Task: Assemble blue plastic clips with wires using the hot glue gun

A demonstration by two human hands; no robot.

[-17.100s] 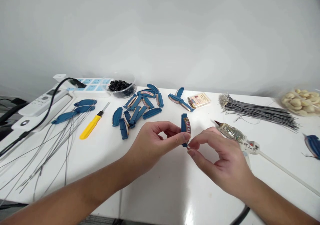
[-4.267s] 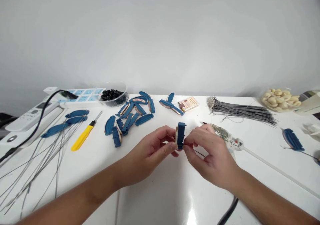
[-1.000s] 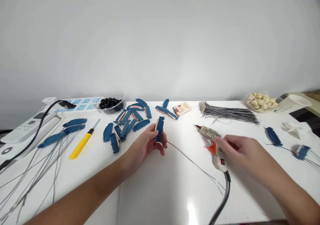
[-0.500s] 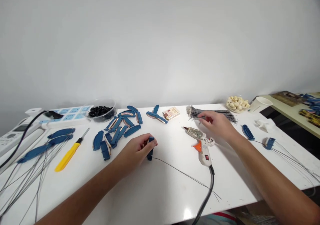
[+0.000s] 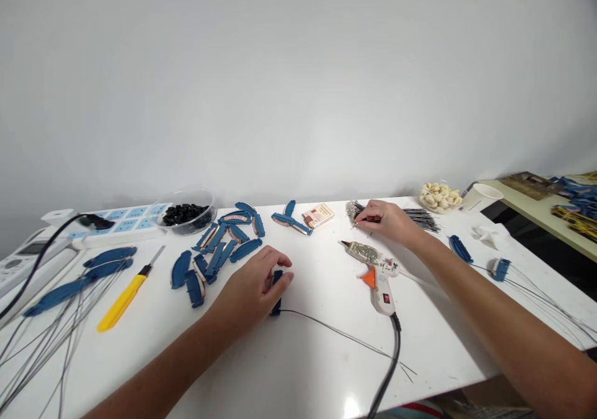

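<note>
My left hand (image 5: 254, 288) is over the middle of the white table, its thumb across a small blue piece (image 5: 276, 307) that stands on end; index finger and thumb tip are apart, and the other fingers are partly hidden. Thin dark wires (image 5: 336, 329) run from this piece to the right. My right hand (image 5: 385, 220) pinches a thin wire with a small pale tip (image 5: 355, 224), at the pale-ended side of a bundle of black wires (image 5: 422, 219). Below that hand lies a white glue gun (image 5: 383, 291) with an orange trigger, nozzle pointing left.
Several blue curved pieces (image 5: 217, 257) lie left of centre, near a bowl of black parts (image 5: 186, 212). A yellow-handled screwdriver (image 5: 122, 301), a power strip (image 5: 135, 220) and wired blue pieces (image 5: 60, 296) are at left. A small box (image 5: 318, 214), pale-filled bowl (image 5: 439, 196) and paper cup (image 5: 482, 196) stand behind.
My right hand has moved left to the pale ends of the wire bundle, and its fingers have closed in a pinch. My left index finger has lifted away from the thumb.
</note>
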